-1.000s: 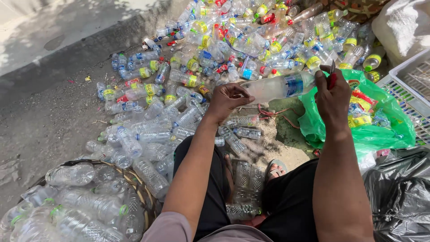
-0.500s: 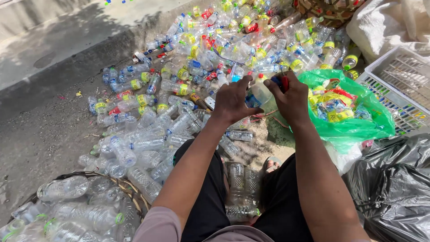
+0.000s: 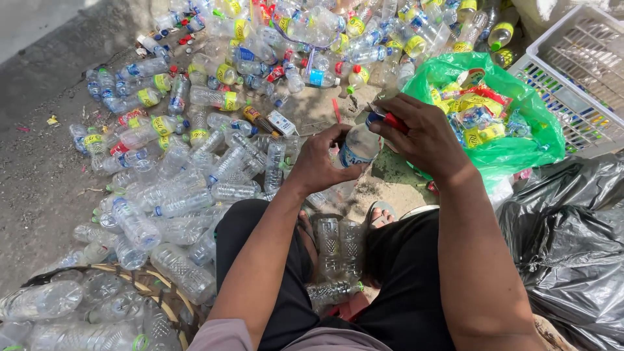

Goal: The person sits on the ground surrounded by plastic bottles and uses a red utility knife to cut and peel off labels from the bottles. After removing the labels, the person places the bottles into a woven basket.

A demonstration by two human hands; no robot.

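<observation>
I see the left hand (image 3: 322, 162) wrapped around a clear plastic bottle with a blue label (image 3: 357, 146), held up just above the lap. The right hand (image 3: 422, 133) is closed on a small red-handled cutter (image 3: 388, 119), its tip at the bottle's upper end (I cannot tell whether the blade touches the plastic). Just behind the right hand sits an open green plastic bag (image 3: 520, 130) stuffed with torn yellow and red labels. A wide heap of empty clear bottles (image 3: 195, 156) covers the ground ahead and to the left. A white slatted crate (image 3: 578, 78) stands beyond the bag; a black plastic sack (image 3: 572, 240) lies to the right.
</observation>
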